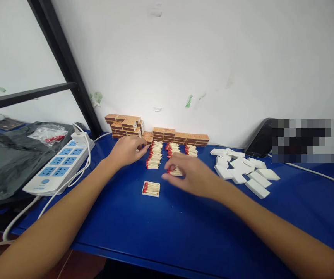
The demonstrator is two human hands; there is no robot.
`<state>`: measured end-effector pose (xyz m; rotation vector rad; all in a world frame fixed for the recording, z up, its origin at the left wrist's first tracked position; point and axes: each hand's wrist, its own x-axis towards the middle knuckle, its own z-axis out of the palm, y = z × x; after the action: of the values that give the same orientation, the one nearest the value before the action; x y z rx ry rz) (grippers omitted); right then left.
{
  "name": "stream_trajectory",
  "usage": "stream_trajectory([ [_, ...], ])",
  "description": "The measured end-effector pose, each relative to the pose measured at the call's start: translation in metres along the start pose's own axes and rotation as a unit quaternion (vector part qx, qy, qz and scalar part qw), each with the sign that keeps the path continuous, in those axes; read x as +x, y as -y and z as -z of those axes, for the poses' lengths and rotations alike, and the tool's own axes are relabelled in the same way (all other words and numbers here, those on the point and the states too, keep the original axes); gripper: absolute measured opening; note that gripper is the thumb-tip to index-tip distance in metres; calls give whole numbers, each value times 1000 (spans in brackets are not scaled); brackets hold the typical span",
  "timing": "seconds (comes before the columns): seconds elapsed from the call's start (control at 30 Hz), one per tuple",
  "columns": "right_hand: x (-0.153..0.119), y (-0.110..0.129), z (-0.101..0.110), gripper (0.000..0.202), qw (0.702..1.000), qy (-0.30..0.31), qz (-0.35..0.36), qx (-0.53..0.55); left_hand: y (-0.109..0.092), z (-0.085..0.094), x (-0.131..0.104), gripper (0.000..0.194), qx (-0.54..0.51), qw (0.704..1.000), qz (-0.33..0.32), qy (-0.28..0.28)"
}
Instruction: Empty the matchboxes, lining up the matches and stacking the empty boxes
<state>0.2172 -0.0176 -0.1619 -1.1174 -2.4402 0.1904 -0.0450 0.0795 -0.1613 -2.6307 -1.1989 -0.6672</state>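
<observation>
My left hand [129,150] is at the front of the stacked matchboxes [126,126], beside the left row of loose matches [155,155]. Its thumb and index fingertips come close together in a pinch; anything between them is too small to make out. My right hand [192,174] hovers over the middle group of matches [175,171], thumb and index finger apart, partly covering it. Another pile of red-tipped matches [191,150] lies behind this hand. Nearer to me, a white matchbox tray [151,189] holds a layer of matches, heads to the left.
Brown matchboxes [191,138] line the wall. Several white trays [239,168] lie scattered at the right, in front of a dark phone-like object [259,137]. On the left are a power strip [59,164] with white cables and a black frame post [68,66].
</observation>
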Motion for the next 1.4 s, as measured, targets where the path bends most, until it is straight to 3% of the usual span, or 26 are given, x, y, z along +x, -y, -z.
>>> stream_trajectory([
  [0.1, -5, 42, -20, 52, 998, 44, 28, -34, -1, 0, 0, 23, -1, 1000, -2, -4],
  [0.17, -7, 57, -29, 51, 992, 89, 33, -77, -2, 1, 0, 23, -1, 1000, 0, -4],
  [0.23, -7, 60, -30, 37, 985, 133, 31, -105, -2, 1, 0, 23, -1, 1000, 3, -3],
  [0.37, -6, 48, -14, 22, 979, 171, 18, -112, -1, 1, 0, 24, 2, 1000, -4, -7],
  [0.5, -5, 37, 1, 35, 986, 151, -4, -68, 0, 1, 0, 23, 0, 1000, -5, -8],
  [0.6, -6, 34, -1, 51, 989, 144, 18, -37, 0, 0, 0, 23, -3, 1000, -3, -5],
  [0.77, -8, 33, -7, 41, 980, 192, 37, -39, 0, -1, 0, 23, -8, 1000, -3, -7],
  [0.93, -6, 36, -6, 51, 979, 204, 9, -4, 1, 0, 0, 22, -9, 1000, -7, -8],
  [1.13, -7, 38, -1, 31, 976, 216, -12, 32, 5, 2, 0, 22, -1, 1000, 1, -4],
  [1.27, -5, 15, 27, 21, 985, 164, -39, 38, 5, 3, 0, 24, -4, 1000, 1, -4],
  [1.4, -3, -33, 57, 29, 989, 89, -108, -36, 4, 3, 0, 25, -9, 1000, 0, -2],
])
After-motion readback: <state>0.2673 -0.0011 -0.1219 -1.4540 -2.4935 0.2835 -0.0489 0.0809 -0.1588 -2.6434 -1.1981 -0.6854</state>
